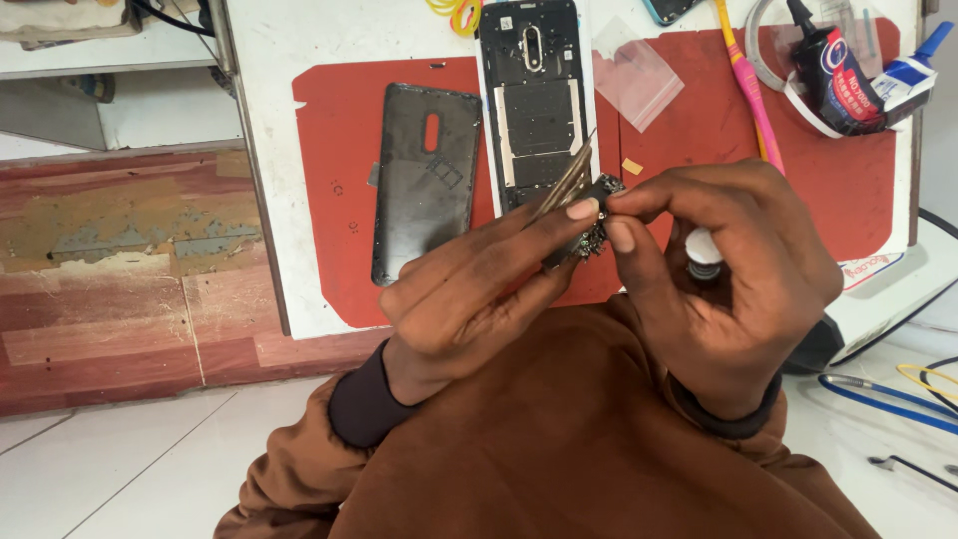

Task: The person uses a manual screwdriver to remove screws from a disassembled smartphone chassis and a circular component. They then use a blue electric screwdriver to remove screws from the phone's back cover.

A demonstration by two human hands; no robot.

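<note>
My left hand (469,289) pinches metal tweezers (565,183) together with a small dark circuit board (596,215), thumb on top. My right hand (733,274) grips the board's right end between thumb and forefinger and keeps a small white-capped bottle (704,253) tucked in its palm. Both hands hover above my brown-sleeved lap, in front of the table edge. Behind them on the red mat (339,180) lies an opened phone body (537,100) with its inside facing up. The dark phone back cover (424,180) lies to its left.
On the white table (289,40) sit a clear plastic bag (634,75), a pink toothbrush (750,85), a black glue tube (836,70) and a white-blue tube (910,72). Blue and yellow cables (888,394) lie on the floor at right. A wooden panel (120,269) stands at left.
</note>
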